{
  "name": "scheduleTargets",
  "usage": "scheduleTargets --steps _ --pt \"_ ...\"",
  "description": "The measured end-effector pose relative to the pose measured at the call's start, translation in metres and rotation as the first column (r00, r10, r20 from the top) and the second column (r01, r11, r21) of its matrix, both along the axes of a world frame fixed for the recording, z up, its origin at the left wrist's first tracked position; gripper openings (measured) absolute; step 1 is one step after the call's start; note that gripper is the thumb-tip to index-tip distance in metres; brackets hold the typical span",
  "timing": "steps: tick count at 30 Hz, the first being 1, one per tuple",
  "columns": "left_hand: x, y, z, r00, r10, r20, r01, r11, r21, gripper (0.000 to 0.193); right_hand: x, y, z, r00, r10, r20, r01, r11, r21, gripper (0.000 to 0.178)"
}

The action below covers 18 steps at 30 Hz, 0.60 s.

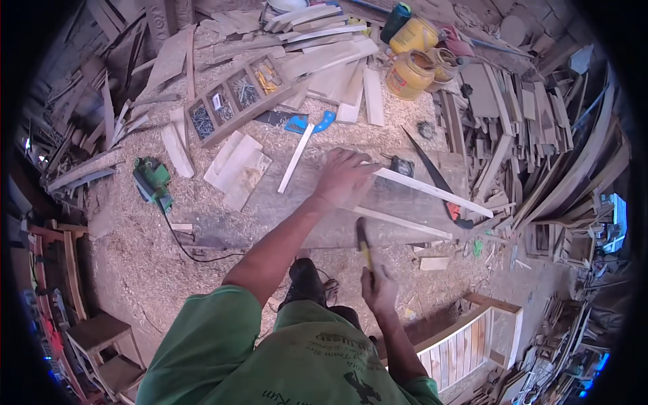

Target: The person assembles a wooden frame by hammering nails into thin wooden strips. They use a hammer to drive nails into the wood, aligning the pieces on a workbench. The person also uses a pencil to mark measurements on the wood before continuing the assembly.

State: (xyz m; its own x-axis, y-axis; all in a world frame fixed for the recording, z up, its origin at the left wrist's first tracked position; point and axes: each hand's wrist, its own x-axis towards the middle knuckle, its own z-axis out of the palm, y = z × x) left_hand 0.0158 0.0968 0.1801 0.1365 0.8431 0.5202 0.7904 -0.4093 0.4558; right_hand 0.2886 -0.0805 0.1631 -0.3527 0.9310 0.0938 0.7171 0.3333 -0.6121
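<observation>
Green shirt cut off below, right hand gripping blurred hammer.

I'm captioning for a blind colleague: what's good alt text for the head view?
A person's right hand grips a hammer-like tool; the left hand is at one end of a pale wooden strip over a workbench. Beyond are a compartmented tray and yellow jars.
</observation>
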Motion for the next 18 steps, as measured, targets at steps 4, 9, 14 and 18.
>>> scheduleTargets --steps 4,9,14,18 --pt "-0.015 0.058 -0.031 0.999 -0.019 0.048 0.026 0.989 -0.147 0.032 -0.049 0.013 -0.045 0.963 0.192 0.187 -0.17 0.977 -0.129 0.058" --pt "-0.027 0.111 -0.069 1.0 0.003 -0.004 -0.004 0.957 -0.29 0.032 -0.117 0.041 -0.095 0.896 0.375 0.239 -0.332 0.921 -0.203 0.051" --pt "-0.045 0.137 -0.115 0.999 -0.012 0.04 0.026 0.93 -0.368 0.033 -0.143 0.076 -0.094 0.964 0.253 0.084 -0.244 0.964 -0.105 0.043" --pt "-0.06 0.139 -0.138 0.994 -0.031 0.104 0.052 0.977 -0.205 0.032 -0.138 0.157 0.056 0.946 -0.03 -0.322 -0.086 0.937 -0.34 0.05"
